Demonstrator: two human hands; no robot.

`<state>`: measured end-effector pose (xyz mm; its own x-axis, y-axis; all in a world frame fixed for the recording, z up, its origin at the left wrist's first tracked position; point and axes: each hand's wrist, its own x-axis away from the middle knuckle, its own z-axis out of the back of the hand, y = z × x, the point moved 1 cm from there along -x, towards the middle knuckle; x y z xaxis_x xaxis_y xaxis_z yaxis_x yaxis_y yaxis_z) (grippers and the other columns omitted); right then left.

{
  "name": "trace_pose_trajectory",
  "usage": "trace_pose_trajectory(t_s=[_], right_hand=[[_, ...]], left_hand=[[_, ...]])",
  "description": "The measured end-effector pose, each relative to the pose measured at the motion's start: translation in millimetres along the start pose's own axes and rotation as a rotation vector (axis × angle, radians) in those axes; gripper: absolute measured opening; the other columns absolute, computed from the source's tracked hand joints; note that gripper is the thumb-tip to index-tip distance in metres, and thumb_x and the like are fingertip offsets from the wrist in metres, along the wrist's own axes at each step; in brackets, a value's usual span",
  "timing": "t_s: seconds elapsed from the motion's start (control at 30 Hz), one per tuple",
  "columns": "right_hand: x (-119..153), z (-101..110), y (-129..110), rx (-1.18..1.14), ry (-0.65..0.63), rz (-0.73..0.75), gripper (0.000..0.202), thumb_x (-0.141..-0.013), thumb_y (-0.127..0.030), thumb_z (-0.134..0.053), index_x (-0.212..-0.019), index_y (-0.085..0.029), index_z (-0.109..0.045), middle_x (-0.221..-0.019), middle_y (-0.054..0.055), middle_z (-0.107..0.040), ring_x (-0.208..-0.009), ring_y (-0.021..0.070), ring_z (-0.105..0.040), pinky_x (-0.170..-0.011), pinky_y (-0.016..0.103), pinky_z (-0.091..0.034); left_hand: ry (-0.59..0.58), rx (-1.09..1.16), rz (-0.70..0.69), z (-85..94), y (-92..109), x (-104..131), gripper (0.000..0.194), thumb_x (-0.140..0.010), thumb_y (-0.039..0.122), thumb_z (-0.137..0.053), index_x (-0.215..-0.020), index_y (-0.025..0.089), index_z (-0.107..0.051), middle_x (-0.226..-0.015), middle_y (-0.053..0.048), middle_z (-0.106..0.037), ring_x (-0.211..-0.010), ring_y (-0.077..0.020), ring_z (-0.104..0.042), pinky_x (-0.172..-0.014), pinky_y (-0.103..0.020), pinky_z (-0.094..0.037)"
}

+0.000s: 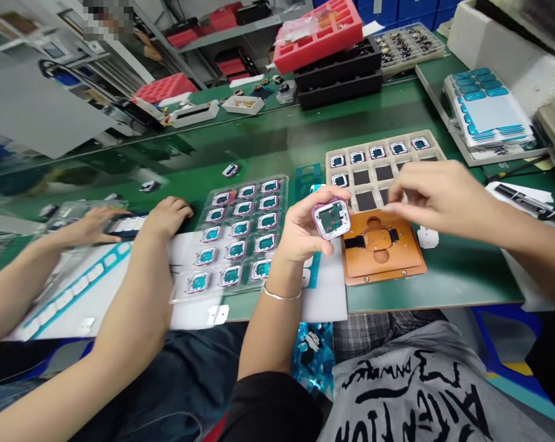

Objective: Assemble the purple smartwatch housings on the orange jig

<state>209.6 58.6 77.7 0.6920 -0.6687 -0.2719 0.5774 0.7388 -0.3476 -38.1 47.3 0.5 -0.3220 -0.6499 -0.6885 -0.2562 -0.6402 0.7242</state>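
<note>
On the head camera, I have both of the person's hands over the green desk [475, 270]. The left hand [298, 230] grips a square frame [331, 219] between thumb and fingers, raised and tilted with its dark window facing me, just left of an orange fixture [381, 267]. The right hand [436, 193] hangs above the fixture's far edge, fingers curled inward; they are blurred, so I can't tell whether the tips pinch anything.

Beyond the fixture, a beige tray [388, 141] carries similar frames along its far row. To the left of the held frame I see a clear tray [246, 279] with rows of more frames. Farther left, a co-worker's two hands [167, 218] work at the desk. At the far side, a red tray [321, 46] sits on black trays [337, 83].
</note>
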Motion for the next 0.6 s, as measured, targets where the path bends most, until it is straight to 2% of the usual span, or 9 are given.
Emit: trace_pose_trajectory(t_s=[0.07,0.13,0.23,0.33,0.4,0.47,0.53,0.57,0.6], right_hand=[[-1.3,-8.6,-10.1,-0.435,0.001,0.063,0.011,-0.091,-0.030,-0.067,-0.093,-0.020,-0.062,-0.086,0.001,-0.070,-0.070,0.0145,-0.065,-0.063,0.028,-0.049],[-3.8,-20.5,-18.7,-0.790,-0.032,0.037,0.018,-0.088,-0.032,-0.069,-0.096,-0.020,-0.058,-0.087,0.001,-0.069,-0.071,0.0141,-0.066,-0.064,0.028,-0.054],[-7.6,-34.8,-24.8,-1.056,0.005,0.003,0.026,-0.082,-0.031,-0.074,-0.086,-0.021,-0.050,-0.084,-0.001,-0.063,-0.074,0.0131,-0.065,-0.066,0.027,-0.056],[-12.6,-37.6,-17.7,-1.089,0.047,-0.017,0.030,-0.078,-0.028,-0.078,-0.085,-0.021,-0.050,-0.082,-0.003,-0.061,-0.074,0.0110,-0.064,-0.066,0.024,-0.055],[-22.4,-34.1,-6.7,-1.060,0.019,-0.088,0.029,-0.077,-0.024,-0.079,-0.089,-0.021,-0.053,-0.082,-0.003,-0.064,-0.073,0.0107,-0.065,-0.067,0.023,-0.056],[-41.7,-31.7,4.4,-0.984,-0.084,-0.221,0.025,-0.078,-0.015,-0.076,-0.090,-0.019,-0.056,-0.076,-0.003,-0.066,-0.067,0.0107,-0.066,-0.065,0.023,-0.056],[-70.4,-35.3,11.2,-0.864,-0.195,-0.379,0.020,-0.078,-0.005,-0.072,-0.087,-0.018,-0.058,-0.068,-0.003,-0.066,-0.060,0.0110,-0.064,-0.060,0.023,-0.056],[-87.6,-39.9,12.5,-0.804,-0.225,-0.444,0.020,-0.078,-0.001,-0.070,-0.084,-0.017,-0.058,-0.065,-0.002,-0.065,-0.058,0.0115,-0.064,-0.057,0.022,-0.055],[-106.2,-46.0,12.6,-0.755,-0.233,-0.494,0.021,-0.078,0.001,-0.069,-0.081,-0.017,-0.058,-0.063,-0.001,-0.065,-0.057,0.0120,-0.064,-0.055,0.022,-0.055]], left_hand=[[-0.025,-0.014,0.000,-0.1,-0.7,0.0,0.063,-0.071,0.057,-0.089,-0.128,0.058,-0.064,-0.120,0.002,-0.070,-0.103,-0.0194,-0.068,-0.089,-0.039,-0.062],[-0.042,-0.035,0.006,-0.9,-0.6,-0.1,0.062,-0.072,0.053,-0.090,-0.128,0.058,-0.064,-0.120,0.002,-0.071,-0.112,-0.0215,-0.066,-0.099,-0.043,-0.058],[-0.078,-0.052,0.008,-4.3,2.2,-1.3,0.059,-0.072,0.050,-0.090,-0.125,0.057,-0.066,-0.118,0.003,-0.072,-0.113,-0.0218,-0.066,-0.102,-0.043,-0.056],[-0.073,-0.050,0.083,-4.1,6.4,-3.8,0.063,-0.073,0.060,-0.086,-0.132,0.052,-0.064,-0.128,0.000,-0.070,-0.120,-0.0230,-0.064,-0.103,-0.040,-0.055],[0.051,-0.155,0.197,3.8,7.7,-5.0,0.065,-0.082,0.067,-0.075,-0.140,0.042,-0.061,-0.137,-0.004,-0.066,-0.124,-0.0244,-0.062,-0.101,-0.038,-0.056],[0.275,-0.450,0.332,17.7,7.8,-4.1,0.057,-0.093,0.063,-0.061,-0.138,0.029,-0.063,-0.134,-0.010,-0.067,-0.120,-0.0260,-0.062,-0.099,-0.041,-0.056],[0.436,-0.882,0.512,30.8,7.4,-1.1,0.046,-0.099,0.051,-0.055,-0.127,0.017,-0.068,-0.124,-0.016,-0.069,-0.116,-0.0310,-0.063,-0.103,-0.049,-0.052],[0.441,-1.090,0.628,34.7,7.0,0.6,0.043,-0.098,0.046,-0.055,-0.123,0.013,-0.069,-0.121,-0.019,-0.069,-0.116,-0.0352,-0.062,-0.104,-0.053,-0.050],[0.393,-1.262,0.750,36.4,6.5,2.0,0.043,-0.097,0.043,-0.057,-0.121,0.009,-0.070,-0.120,-0.023,-0.069,-0.118,-0.0394,-0.061,-0.105,-0.056,-0.048]])
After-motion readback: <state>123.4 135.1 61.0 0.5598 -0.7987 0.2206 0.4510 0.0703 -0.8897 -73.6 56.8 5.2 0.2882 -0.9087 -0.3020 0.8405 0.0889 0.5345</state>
